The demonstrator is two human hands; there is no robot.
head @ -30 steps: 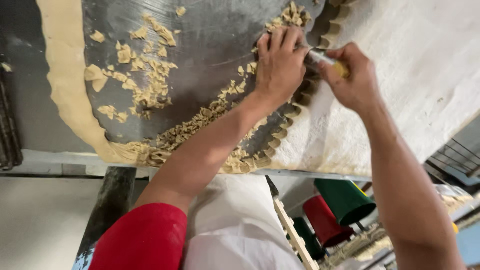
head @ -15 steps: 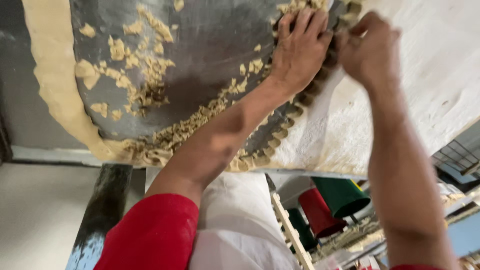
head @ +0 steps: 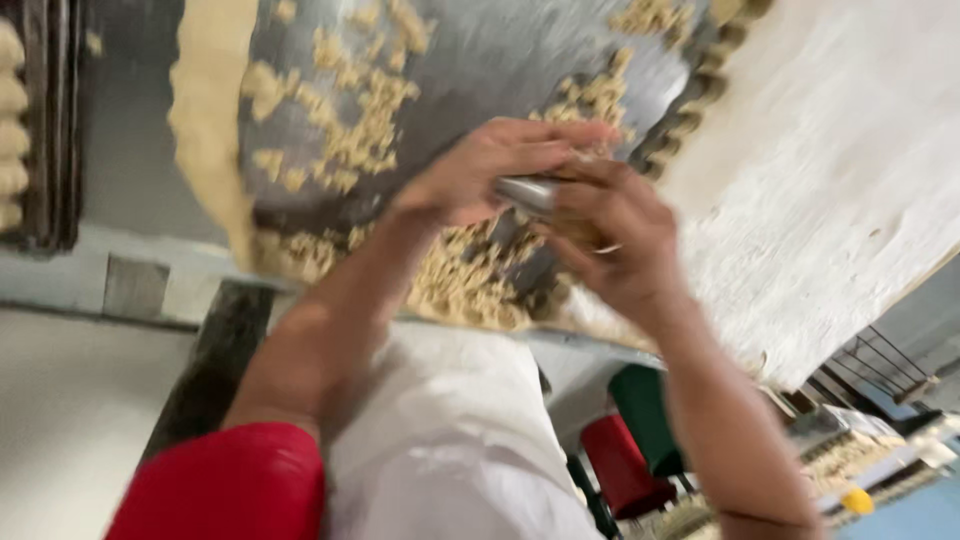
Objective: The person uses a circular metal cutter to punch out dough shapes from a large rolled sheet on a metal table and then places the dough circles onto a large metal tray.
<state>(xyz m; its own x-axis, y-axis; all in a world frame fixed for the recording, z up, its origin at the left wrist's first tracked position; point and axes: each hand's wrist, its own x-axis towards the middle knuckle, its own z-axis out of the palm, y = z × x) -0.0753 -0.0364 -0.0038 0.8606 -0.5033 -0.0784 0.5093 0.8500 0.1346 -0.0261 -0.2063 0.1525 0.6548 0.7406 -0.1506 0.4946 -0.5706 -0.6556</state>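
Fingers (head: 600,205) of the right hand (head: 615,235) are curled and clamped around a small metal cutter (head: 528,192), a shiny cylinder held in the air just above the work surface. Meeting it from the other side, the left hand (head: 490,170) lies with its fingers stretched out and close together, tips touching the cutter's far end; whether they grip it or only press against it, I cannot tell, since the frame is blurred. Something pale yellow shows at the cutter's near end under the right palm, probably dough stuck to it.

Directly below the hands, loose dough scraps (head: 470,285) are heaped along the near edge of a dark metal tabletop (head: 520,60), with more crumbs scattered further up. A sheet of rolled dough (head: 205,110) runs along the left side, and a pale floured board (head: 830,180) covers the right. A white apron (head: 450,440) and a red sleeve (head: 225,485) fill the foreground; red and green stools (head: 640,450) stand on the floor beyond.

Because the cutter is held over the table's near edge, any dough pushed out could fall past the scraps onto the apron or floor. Its thin rim pressed against bare fingertips could also nick them if the grip slips on greasy metal.
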